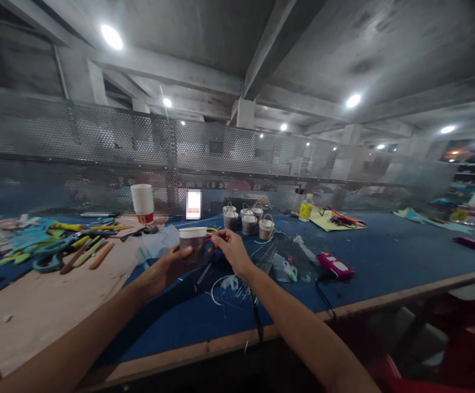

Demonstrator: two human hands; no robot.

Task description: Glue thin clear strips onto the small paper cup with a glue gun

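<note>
My left hand [170,266] is wrapped round a paper cup [194,245] with a white rim and a dark greyish-brown outside, holding it upright above the blue table. Just to the right of the cup, my right hand [233,252] is closed in a pinch; whatever lies between its fingertips is too small to make out. Behind the hands stand several small grey-brown cups [249,222] with thin looped handles. Thin wires [262,267] lie scattered on the table by my right forearm.
A stack of white paper cups [142,201] stands at the back left. Scissors [51,256] and wooden-handled tools [92,251] lie on the left. To the right are a pink device [336,266] with a cord, a yellow-labelled bottle [306,208] and a yellow sheet [335,219]. A perforated metal screen [229,147] runs behind.
</note>
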